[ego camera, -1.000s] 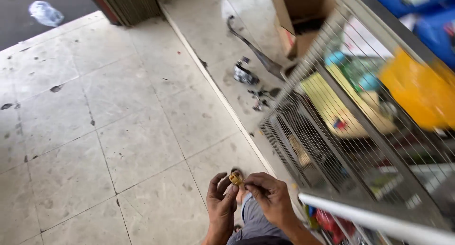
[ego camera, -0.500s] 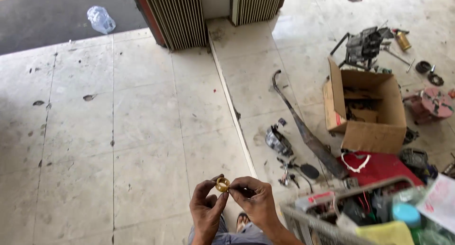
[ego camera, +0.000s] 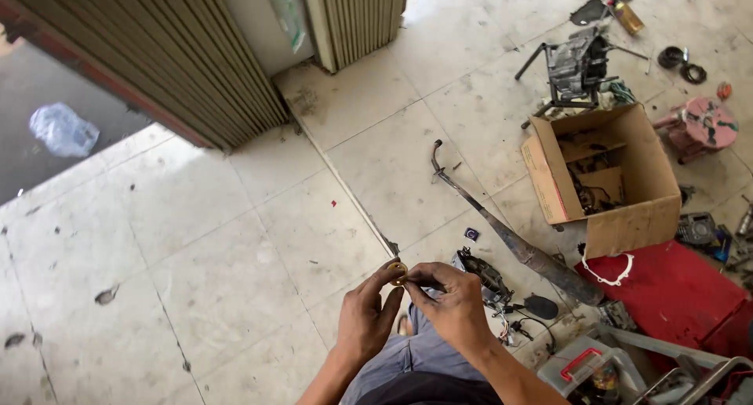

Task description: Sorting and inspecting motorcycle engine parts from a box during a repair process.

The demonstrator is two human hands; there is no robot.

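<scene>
Pinching a small brass ring (ego camera: 398,273) between the fingertips of both the left hand (ego camera: 369,315) and the right hand (ego camera: 451,303), the person holds it up over the knees, seemingly for close inspection; a cardboard box (ego camera: 620,181) and exhaust pipe (ego camera: 510,236) lie on the tiled floor (ego camera: 196,240).

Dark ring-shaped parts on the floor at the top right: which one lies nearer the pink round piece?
The thin black ring, right of the thicker dark ring, lies closer to the pink round piece.
</scene>
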